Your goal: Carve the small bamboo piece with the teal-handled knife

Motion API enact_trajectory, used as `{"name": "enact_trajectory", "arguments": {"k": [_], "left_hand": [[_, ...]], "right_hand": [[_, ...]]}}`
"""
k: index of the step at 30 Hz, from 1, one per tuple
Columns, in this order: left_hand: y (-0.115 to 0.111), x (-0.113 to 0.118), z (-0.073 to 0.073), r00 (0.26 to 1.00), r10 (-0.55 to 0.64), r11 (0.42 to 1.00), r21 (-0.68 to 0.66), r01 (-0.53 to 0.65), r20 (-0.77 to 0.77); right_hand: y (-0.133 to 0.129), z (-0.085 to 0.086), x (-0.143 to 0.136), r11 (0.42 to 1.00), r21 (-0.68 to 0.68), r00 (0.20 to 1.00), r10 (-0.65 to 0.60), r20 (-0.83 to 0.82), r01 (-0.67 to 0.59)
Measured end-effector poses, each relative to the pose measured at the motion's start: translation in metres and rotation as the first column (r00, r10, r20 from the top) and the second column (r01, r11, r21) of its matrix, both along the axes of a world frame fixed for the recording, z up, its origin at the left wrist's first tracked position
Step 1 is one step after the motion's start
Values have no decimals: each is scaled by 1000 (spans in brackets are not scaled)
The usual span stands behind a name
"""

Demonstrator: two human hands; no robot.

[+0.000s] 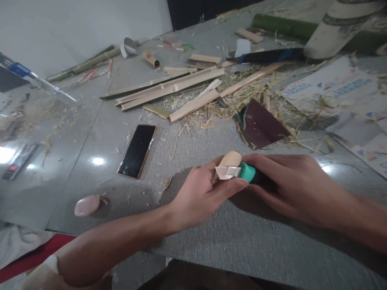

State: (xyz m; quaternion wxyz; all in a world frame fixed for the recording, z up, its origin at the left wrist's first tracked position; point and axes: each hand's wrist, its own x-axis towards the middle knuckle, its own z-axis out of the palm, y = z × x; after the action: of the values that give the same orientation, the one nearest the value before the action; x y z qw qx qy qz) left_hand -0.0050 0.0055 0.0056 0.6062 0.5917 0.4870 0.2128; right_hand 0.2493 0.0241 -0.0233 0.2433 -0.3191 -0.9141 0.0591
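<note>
Our left hand (201, 193) grips rounded bamboo piece (229, 160); right hand (290, 183) clasps green-handled knife (238, 172), blade on it. We judge carving underway: shavings (217, 110) piled, split strips (169, 86) untouched.

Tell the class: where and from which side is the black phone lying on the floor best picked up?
Grip the black phone across its two long edges, near the middle, coming straight down from above. It lies flat, screen up, on the grey floor, its long sides bare of clutter; both hands are elsewhere.

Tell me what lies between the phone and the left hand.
In the head view, only bare grey mat with a few loose bamboo shavings separates the phone from the left hand.
</note>
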Motion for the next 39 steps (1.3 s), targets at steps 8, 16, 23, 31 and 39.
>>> {"name": "enact_trajectory", "arguments": {"k": [8, 16, 23, 31, 39], "left_hand": [[1, -1, -3, 1000, 4, 1000, 15, -3, -4], [-1, -2, -2, 1000, 8, 1000, -12, -8, 13], [-2, -1, -2, 999, 22, 1000, -1, -22, 46], [1, -2, -4, 996, 41, 999, 10, -42, 75], [2, -2, -3, 995, 49, 999, 3, -49, 91]], "right_hand": [[1, -7, 3, 997, -78, 999, -9, -34, 7], [0, -11, 6, 995, -104, 999, -12, -45, 7], [2, -9, 5, 992, -128, 999, 11, -53, -18], [4, -10, 5, 992, -126, 998, 16, -59, -24], [5, -6, 5, 993, -112, 998, 44, -37, -48]]}}
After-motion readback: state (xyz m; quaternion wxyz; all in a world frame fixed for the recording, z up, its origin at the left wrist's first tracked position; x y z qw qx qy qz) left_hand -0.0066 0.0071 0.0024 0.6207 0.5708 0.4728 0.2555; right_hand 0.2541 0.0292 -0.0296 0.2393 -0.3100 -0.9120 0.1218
